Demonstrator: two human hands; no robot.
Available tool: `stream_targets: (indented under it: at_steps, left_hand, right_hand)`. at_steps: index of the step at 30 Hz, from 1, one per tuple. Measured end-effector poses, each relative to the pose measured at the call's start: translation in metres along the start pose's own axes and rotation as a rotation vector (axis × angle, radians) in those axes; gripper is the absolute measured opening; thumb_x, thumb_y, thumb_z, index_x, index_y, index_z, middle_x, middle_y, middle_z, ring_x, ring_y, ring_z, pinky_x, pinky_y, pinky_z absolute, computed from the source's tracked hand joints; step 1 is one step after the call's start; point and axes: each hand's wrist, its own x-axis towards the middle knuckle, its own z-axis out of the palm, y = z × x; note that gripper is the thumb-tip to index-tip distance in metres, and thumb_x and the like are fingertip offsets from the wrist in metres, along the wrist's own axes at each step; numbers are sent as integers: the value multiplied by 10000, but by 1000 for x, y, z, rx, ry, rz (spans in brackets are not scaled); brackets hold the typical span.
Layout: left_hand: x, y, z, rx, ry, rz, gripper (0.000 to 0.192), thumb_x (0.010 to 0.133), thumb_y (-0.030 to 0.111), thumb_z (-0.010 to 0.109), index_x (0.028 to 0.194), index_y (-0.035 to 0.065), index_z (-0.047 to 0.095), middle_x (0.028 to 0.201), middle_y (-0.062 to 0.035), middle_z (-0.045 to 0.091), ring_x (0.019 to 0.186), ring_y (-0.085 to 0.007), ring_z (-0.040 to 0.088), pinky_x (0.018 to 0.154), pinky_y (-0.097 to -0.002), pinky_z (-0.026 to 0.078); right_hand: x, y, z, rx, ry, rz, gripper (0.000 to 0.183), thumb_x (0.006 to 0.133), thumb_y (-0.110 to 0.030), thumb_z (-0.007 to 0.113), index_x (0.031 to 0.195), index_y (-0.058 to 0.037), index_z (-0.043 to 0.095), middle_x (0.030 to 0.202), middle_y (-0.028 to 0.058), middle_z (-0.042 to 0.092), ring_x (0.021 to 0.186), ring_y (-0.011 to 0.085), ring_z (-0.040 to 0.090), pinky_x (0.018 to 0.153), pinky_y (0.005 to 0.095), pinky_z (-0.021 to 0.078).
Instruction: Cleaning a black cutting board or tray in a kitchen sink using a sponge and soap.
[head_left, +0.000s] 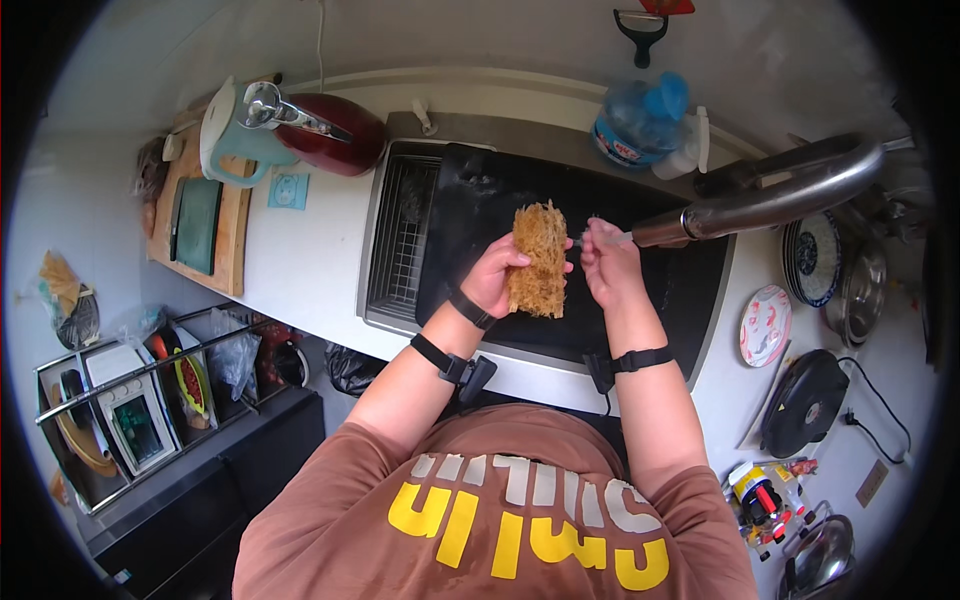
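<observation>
My left hand (498, 271) grips a golden-brown fibrous block (538, 261), which looks like a piece of dried loofah, over the black sink (480, 184). Its thumb lies on the upper face and fingertips show past the right edge. To the right, my right hand (609, 264) has its fingers curled at the mouth of the metal faucet (660, 229), where clear water seems to run over them. Whether those fingers pinch something small is hidden. A small gap separates the right hand from the block.
A wire drain basket (401, 247) sits at the sink's left. Behind stand a red kettle-like vessel (330, 135), a pale blue pitcher (244, 146) and a blue-labelled plastic bottle (634, 124). Plates (765, 326) and a black electric griddle (806, 405) occupy the right counter.
</observation>
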Motion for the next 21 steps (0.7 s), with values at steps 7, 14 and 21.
stream_targets:
  at_steps: [7, 14, 21]
  left_hand:
    - [-7, 3, 2, 27, -19, 2, 699, 810, 152, 617, 1460, -46, 450, 1401, -249, 575, 1169, -390, 673, 1005, -522, 570]
    - [-13, -1, -1, 50, -24, 15, 685, 818, 156, 622, 1451, -47, 457, 1394, -247, 580, 1176, -392, 672, 1012, -525, 567]
    - [-3, -17, -11, 246, 163, 60, 515, 876, 55, 591, 1379, -40, 532, 1274, -190, 660, 1108, -306, 697, 964, -447, 585]
  right_hand:
    - [-4, -1, -5, 96, -102, -99, 397, 1020, 4, 578, 1393, 115, 501, 1246, 218, 611, 1053, 227, 636, 940, 310, 551]
    - [-21, -3, -5, -3, -107, 8, 418, 1020, -101, 595, 1399, 69, 540, 1319, 204, 644, 1220, 261, 613, 1017, 385, 515]
    - [-46, 16, 7, -473, -46, -111, 311, 1052, -215, 578, 1303, -47, 649, 1275, 80, 701, 1217, 179, 634, 1014, 372, 458]
